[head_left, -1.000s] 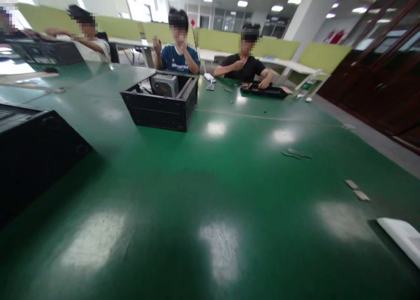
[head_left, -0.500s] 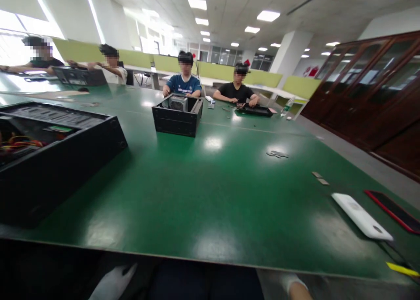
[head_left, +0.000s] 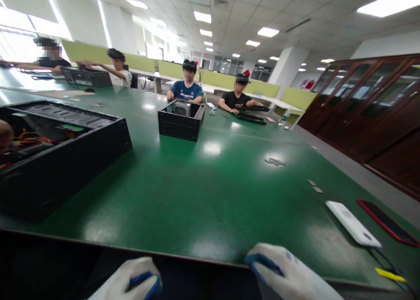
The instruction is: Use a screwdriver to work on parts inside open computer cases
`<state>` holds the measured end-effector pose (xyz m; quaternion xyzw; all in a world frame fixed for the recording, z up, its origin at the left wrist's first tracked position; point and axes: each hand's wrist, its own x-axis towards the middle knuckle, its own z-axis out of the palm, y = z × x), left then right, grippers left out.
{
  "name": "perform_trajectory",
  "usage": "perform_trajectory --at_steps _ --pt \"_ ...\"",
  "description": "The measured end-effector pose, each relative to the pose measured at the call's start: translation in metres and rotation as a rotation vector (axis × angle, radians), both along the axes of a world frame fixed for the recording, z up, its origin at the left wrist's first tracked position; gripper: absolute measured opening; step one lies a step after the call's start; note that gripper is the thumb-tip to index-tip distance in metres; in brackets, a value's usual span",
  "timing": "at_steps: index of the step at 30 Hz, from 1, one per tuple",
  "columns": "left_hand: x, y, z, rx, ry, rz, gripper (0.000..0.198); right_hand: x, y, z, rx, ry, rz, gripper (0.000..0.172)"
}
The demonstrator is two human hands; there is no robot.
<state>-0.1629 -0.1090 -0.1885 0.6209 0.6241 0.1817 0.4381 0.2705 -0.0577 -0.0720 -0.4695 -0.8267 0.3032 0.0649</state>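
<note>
Both of my hands wear white gloves with blue on the palm side. My left hand [head_left: 133,281] is below the table's front edge, its fingers loosely bent, with a gap between thumb and fingers and nothing visible in it. My right hand [head_left: 284,269] is over the front edge of the green table [head_left: 183,195]. Its fingers are curved, thumb apart from them, and no object shows between them. Nearest to it on the table is a white device [head_left: 352,223] with a dark cable.
An opened black computer case [head_left: 75,160] with coloured wires stands at left. Beside the white device lie a red-edged phone-like slab [head_left: 387,221] and small flat pieces [head_left: 315,186]. Grey scraps [head_left: 274,161] lie farther off. Across the table, several people work on another case [head_left: 180,124] and dark panels [head_left: 251,117].
Both gloved hands have risen into view, the right one up to the table edge. The view has shifted slightly. Across the table, the person at right has lifted a dark panel.
</note>
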Motion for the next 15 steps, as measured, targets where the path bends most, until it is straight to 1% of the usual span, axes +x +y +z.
perform_trajectory --at_steps 2,3,5,7,9,13,15 --pt "0.022 0.021 0.029 0.08 -0.034 -0.047 0.058 -0.022 0.029 0.016 0.086 0.016 -0.041 0.038" --pt "0.032 0.032 0.04 0.125 -0.031 -0.074 0.056 -0.033 0.046 0.02 0.149 0.022 -0.041 0.039" --pt "0.047 0.053 0.051 0.243 -0.007 -0.035 0.05 -0.053 0.085 0.024 0.3 0.016 -0.041 0.041" --pt "0.057 0.069 0.051 0.332 0.006 0.001 0.044 -0.072 0.129 0.025 0.432 -0.024 -0.053 0.051" --pt "0.06 0.08 0.045 0.412 0.009 0.023 0.04 -0.091 0.178 0.027 0.515 -0.065 -0.014 0.061" --pt "0.059 0.086 0.027 0.623 0.034 0.081 0.033 -0.132 0.28 0.042 0.642 -0.148 0.048 0.075" --pt "0.059 0.085 0.023 0.682 0.052 0.095 0.032 -0.155 0.33 0.054 0.667 -0.201 0.05 0.08"
